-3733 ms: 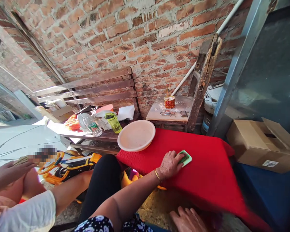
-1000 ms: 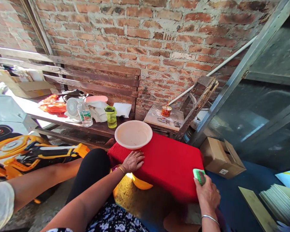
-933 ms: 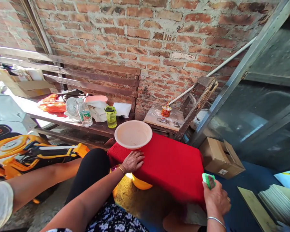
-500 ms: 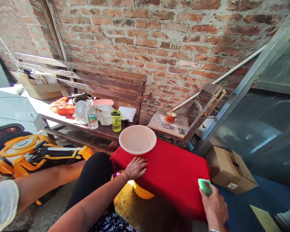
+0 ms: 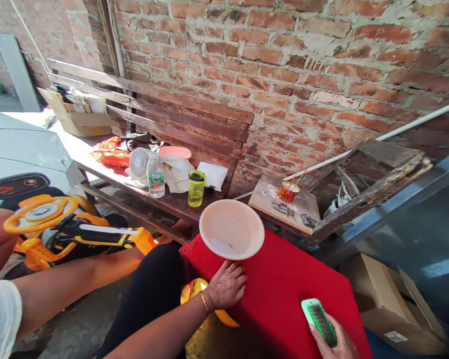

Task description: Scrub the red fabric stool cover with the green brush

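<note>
Head view: the right hand (image 5: 338, 345) pinches a green brush (image 5: 319, 319) between thumb and fingers over the near right part of the red cloth (image 5: 284, 289); whether the brush touches the cloth, I cannot tell. The left hand (image 5: 226, 286) lies palm down at the cloth's near left edge, fingers slightly spread, just beside the pale basin (image 5: 234, 224) at the far left end. A cardboard box (image 5: 387, 299) stands to the right.

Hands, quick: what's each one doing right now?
Left hand: open, resting on the red cloth, holding nothing visible.
Right hand: closed on a green brush.
</note>
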